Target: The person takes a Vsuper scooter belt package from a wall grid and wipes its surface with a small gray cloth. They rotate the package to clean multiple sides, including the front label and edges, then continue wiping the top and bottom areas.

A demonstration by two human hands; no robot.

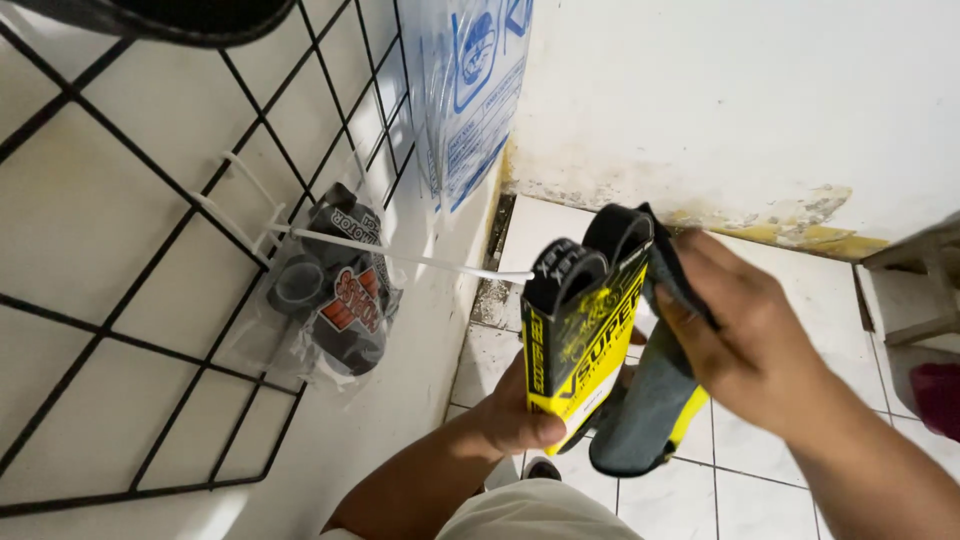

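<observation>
Black rubber belt [600, 250] in a yellow cardboard sleeve [585, 345], held up in front of the white wall, just past the tip of a white peg hook [400, 255]. Left hand [515, 415] clamped round the sleeve's lower end, thumb pressed on the front. Right hand [745, 345] closed over a second belt [650, 415] on the right side, fingers curled round its dark loop; exact hold hard to make out, probably a loose pinch. Behind, black wire grid [150, 300] on the wall, with a clear bag of black rubber parts [335, 295] hanging off the hook. White tiled floor [760, 500] below, blue-printed plastic bag [465, 90] up top.
</observation>
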